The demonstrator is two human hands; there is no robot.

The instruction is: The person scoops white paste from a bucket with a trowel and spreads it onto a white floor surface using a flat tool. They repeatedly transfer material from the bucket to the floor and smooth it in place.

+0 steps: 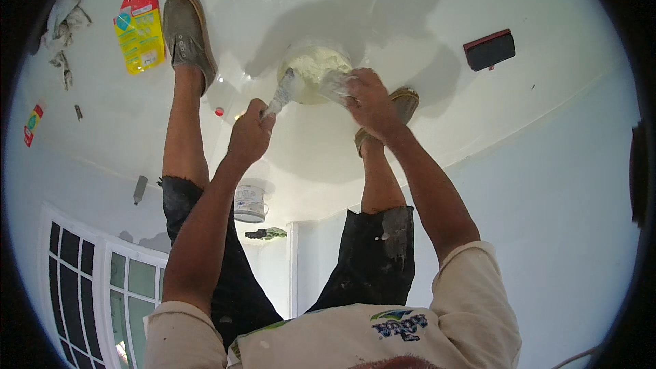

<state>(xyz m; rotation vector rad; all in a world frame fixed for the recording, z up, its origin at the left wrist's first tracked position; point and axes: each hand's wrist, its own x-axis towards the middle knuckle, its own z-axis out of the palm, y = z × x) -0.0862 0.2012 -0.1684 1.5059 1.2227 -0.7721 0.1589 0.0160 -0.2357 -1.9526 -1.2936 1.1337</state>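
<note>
In the head view, the left hand point(250, 133) is closed around the handle of a putty knife point(281, 96), whose blade reaches up and away from the fist into the pale paste at the near rim of a round tub point(313, 72) on the white floor point(383, 14). The right hand point(369, 102) grips the tub's right edge through a clear plastic wrap point(336, 84), just beside the blade. Beyond the left fist lie a yellow-and-red packet point(139, 29) and a crumpled rag point(61, 27); beyond the right, a black sanding block point(489, 49).
</note>
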